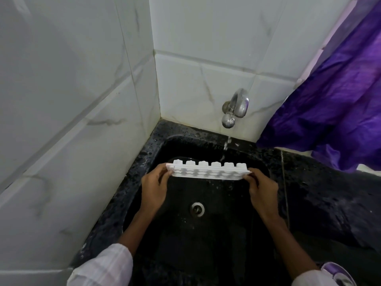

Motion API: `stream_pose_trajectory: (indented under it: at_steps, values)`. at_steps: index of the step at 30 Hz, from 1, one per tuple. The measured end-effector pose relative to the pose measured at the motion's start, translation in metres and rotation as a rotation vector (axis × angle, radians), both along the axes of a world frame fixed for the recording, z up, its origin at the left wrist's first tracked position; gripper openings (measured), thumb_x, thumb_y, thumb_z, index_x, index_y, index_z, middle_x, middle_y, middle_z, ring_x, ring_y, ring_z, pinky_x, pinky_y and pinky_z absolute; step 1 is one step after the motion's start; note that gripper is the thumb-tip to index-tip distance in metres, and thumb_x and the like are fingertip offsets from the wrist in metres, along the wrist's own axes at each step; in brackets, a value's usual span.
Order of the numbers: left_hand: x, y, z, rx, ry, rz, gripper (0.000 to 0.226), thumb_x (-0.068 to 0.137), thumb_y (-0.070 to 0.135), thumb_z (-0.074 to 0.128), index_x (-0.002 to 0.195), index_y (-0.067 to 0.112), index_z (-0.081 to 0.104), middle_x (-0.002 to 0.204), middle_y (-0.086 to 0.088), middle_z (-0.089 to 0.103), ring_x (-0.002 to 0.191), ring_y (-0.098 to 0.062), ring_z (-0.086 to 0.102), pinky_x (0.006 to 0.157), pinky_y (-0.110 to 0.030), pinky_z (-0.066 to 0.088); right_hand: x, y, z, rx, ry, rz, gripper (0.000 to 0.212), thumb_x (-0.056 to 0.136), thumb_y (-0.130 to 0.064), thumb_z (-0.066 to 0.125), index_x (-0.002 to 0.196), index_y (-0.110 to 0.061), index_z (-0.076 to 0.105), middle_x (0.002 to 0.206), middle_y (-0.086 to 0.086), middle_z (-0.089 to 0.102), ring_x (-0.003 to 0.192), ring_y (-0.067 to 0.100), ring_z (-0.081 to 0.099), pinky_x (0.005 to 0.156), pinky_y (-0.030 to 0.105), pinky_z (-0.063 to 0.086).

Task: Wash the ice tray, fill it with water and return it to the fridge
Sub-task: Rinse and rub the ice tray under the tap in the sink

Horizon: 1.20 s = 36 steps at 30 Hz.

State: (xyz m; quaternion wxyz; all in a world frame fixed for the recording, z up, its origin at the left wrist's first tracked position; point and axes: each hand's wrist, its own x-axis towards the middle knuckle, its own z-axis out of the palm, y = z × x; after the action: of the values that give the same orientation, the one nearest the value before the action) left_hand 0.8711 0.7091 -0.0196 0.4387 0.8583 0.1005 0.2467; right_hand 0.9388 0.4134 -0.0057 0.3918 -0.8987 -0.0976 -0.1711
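A white plastic ice tray [209, 171] is held over the black sink [156, 141], tipped so its cup bottoms face up and away from me. My left hand [154, 187] grips its left end and my right hand [261, 193] grips its right end. A chrome wall tap [237, 107] above the sink's back edge runs a thin stream of water [225, 146] that falls just behind the tray's right half.
White marbled tiles form the corner walls at left and behind. A purple curtain [334, 100] hangs at right over the wet black counter [321, 182]. The sink drain [197, 208] lies below the tray, between my forearms.
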Motion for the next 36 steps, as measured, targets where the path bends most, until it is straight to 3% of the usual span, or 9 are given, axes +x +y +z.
stream_pose_trajectory:
  at_steps: [3, 6, 9, 11, 14, 21, 27, 32, 36]
  values:
    - [0.001, 0.000, 0.003, 0.000, -0.053, -0.019, 0.015, 0.094, 0.005, 0.066, 0.103, 0.014, 0.073, 0.095, 0.016, 0.072, 0.091, 0.011, 0.066, 0.080, -0.010, 0.050, -0.001, 0.002, 0.002, 0.039, -0.082, -0.042, 0.017, 0.089, 0.001, 0.065, 0.105, -0.003, 0.071, 0.099, 0.001, 0.073, 0.086, 0.004, 0.065, 0.084, 0.006, 0.044]
    - [0.004, 0.002, 0.000, -0.031, 0.033, -0.060, 0.015, 0.090, 0.004, 0.069, 0.099, 0.014, 0.075, 0.092, 0.025, 0.070, 0.090, 0.009, 0.068, 0.083, -0.013, 0.053, -0.005, 0.002, 0.000, 0.009, 0.025, -0.019, 0.017, 0.088, 0.002, 0.066, 0.099, -0.009, 0.072, 0.083, 0.002, 0.073, 0.075, 0.003, 0.062, 0.069, 0.001, 0.040]
    - [0.001, -0.003, 0.002, -0.004, -0.055, -0.013, 0.017, 0.092, 0.004, 0.067, 0.102, 0.014, 0.076, 0.096, 0.019, 0.072, 0.092, 0.010, 0.066, 0.083, -0.008, 0.049, -0.009, 0.002, 0.001, 0.044, -0.084, -0.066, 0.020, 0.088, 0.004, 0.064, 0.104, -0.004, 0.071, 0.090, -0.002, 0.070, 0.082, 0.000, 0.060, 0.076, -0.001, 0.039]
    - [0.004, -0.003, -0.003, -0.033, -0.029, -0.005, 0.017, 0.093, 0.007, 0.066, 0.106, 0.015, 0.074, 0.098, 0.013, 0.074, 0.091, 0.003, 0.069, 0.085, -0.016, 0.053, -0.005, 0.004, -0.001, 0.036, -0.007, -0.057, 0.017, 0.088, 0.001, 0.065, 0.103, -0.006, 0.071, 0.086, -0.007, 0.068, 0.079, 0.002, 0.062, 0.073, -0.001, 0.038]
    - [0.015, -0.005, -0.011, -0.159, 0.169, -0.017, 0.023, 0.095, 0.014, 0.063, 0.117, 0.016, 0.070, 0.100, 0.006, 0.074, 0.091, -0.007, 0.070, 0.084, -0.036, 0.059, 0.000, 0.004, -0.010, 0.049, 0.180, -0.091, 0.013, 0.091, -0.006, 0.065, 0.102, -0.007, 0.070, 0.082, -0.008, 0.065, 0.080, 0.014, 0.066, 0.067, 0.006, 0.038]
    - [0.044, -0.024, 0.004, -0.457, 0.412, -0.052, 0.031, 0.100, 0.027, 0.056, 0.130, 0.021, 0.064, 0.103, 0.001, 0.071, 0.095, -0.016, 0.069, 0.087, -0.040, 0.058, 0.018, 0.005, -0.002, 0.130, 0.285, -0.222, 0.026, 0.099, -0.018, 0.053, 0.118, -0.007, 0.067, 0.098, 0.004, 0.067, 0.089, 0.013, 0.056, 0.078, 0.022, 0.036]
    - [0.061, -0.039, 0.015, -0.761, 0.410, -0.134, 0.031, 0.104, 0.021, 0.051, 0.133, 0.025, 0.059, 0.111, 0.004, 0.071, 0.096, -0.011, 0.070, 0.078, -0.029, 0.059, 0.040, -0.004, 0.004, 0.113, 0.378, -0.267, 0.028, 0.098, -0.020, 0.053, 0.118, -0.006, 0.067, 0.104, 0.012, 0.070, 0.100, 0.027, 0.062, 0.084, 0.028, 0.038]
    - [0.070, -0.043, 0.017, -0.925, 0.406, -0.132, 0.034, 0.106, 0.024, 0.047, 0.138, 0.024, 0.057, 0.121, -0.001, 0.071, 0.105, -0.019, 0.071, 0.085, -0.041, 0.060, 0.049, -0.002, 0.010, 0.120, 0.376, -0.278, 0.028, 0.097, -0.020, 0.055, 0.120, -0.007, 0.065, 0.106, 0.012, 0.070, 0.092, 0.016, 0.058, 0.083, 0.022, 0.035]
    - [0.073, -0.043, 0.018, -0.930, 0.370, -0.112, 0.033, 0.106, 0.025, 0.047, 0.136, 0.020, 0.058, 0.117, -0.002, 0.072, 0.103, -0.020, 0.072, 0.084, -0.041, 0.061, 0.055, 0.000, 0.008, 0.080, 0.314, -0.257, 0.033, 0.095, -0.020, 0.058, 0.126, -0.007, 0.059, 0.120, 0.013, 0.062, 0.112, 0.025, 0.055, 0.092, 0.026, 0.037]
